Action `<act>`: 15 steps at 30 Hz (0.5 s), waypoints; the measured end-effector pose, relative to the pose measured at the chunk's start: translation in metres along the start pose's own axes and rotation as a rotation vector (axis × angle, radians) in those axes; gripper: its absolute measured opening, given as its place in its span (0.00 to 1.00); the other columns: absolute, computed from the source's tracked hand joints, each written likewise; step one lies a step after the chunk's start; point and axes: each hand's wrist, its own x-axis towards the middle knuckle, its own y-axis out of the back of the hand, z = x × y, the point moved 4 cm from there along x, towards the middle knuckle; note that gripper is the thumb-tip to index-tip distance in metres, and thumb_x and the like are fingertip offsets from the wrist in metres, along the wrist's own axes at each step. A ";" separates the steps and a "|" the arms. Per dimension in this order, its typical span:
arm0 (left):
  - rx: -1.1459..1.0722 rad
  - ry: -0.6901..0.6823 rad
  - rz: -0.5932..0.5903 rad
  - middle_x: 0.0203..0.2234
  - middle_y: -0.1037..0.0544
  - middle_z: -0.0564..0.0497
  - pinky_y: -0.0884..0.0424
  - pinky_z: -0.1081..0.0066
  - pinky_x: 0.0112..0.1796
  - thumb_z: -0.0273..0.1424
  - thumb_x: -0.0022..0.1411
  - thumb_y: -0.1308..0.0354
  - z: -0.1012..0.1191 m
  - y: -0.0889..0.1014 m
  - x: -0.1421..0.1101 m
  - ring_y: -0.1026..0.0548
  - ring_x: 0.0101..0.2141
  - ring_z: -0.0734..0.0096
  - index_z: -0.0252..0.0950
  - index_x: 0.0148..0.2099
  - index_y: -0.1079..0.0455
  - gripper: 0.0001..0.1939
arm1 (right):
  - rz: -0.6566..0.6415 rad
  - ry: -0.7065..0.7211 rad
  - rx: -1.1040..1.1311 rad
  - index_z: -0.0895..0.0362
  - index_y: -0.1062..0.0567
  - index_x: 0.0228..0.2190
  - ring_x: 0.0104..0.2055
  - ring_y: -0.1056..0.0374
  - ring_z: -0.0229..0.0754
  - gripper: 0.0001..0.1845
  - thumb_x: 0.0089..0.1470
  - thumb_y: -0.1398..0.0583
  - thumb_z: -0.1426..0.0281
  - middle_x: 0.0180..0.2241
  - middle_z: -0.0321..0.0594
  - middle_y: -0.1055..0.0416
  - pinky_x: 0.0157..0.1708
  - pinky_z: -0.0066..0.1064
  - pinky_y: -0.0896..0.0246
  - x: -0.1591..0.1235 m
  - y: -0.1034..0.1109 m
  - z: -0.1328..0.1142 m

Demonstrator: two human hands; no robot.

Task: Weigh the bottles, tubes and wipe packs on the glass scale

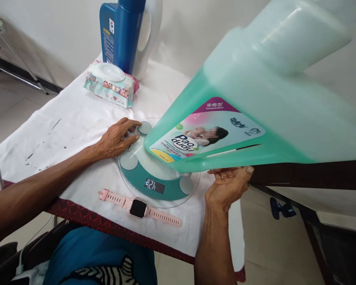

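Left hand [115, 138], loosely open with thumb and fingers parted, at the scale's [138, 178] left rim; right hand [225, 189] under the tilted green bottle [240, 99], its closure partly hidden. Bottle leans over the scale, near the table's [62, 118] front edge.

Translucent green jug [249, 103], teal-banded scale [175, 187], pink watch [138, 208]

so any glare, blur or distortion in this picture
Head view: mostly soft, even light; a pale highlight streaks the upper part of the big green bottle, which looks stretched toward the right edge, probably by a wide lens; a patch of its label is pixelated; the lit scale display shows digits.
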 end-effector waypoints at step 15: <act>-0.051 0.029 0.020 0.45 0.22 0.47 0.21 0.65 0.40 0.47 0.71 0.47 -0.003 0.003 0.000 0.20 0.37 0.64 0.41 0.61 0.27 0.24 | -0.479 0.115 0.246 0.53 0.33 0.20 0.22 0.38 0.36 0.27 0.48 0.28 0.49 0.19 0.29 0.38 0.26 0.32 0.37 -0.008 -0.065 -0.092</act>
